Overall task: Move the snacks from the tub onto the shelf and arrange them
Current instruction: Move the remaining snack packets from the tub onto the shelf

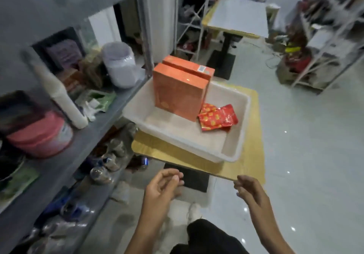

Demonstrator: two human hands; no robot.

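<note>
Fingers point(173, 177) of the left hand point(161, 188) hang loosely curled and hold nothing; the right hand point(250, 190) is the same, its fingers relaxed, just short of the tabletop point(177, 153) edge. Two orange boxes point(177, 94) stand upright in the tub point(232, 151), with red packets point(216, 118) lying beside them. The shelf point(110, 104) on the left is crowded with a jar point(120, 64), a bottle point(65, 100) and a pink tin point(39, 135). Sliding a box in there could likely knock the bottle over. The tub overhangs the tabletop, so a one-sided pull may tip it.
</note>
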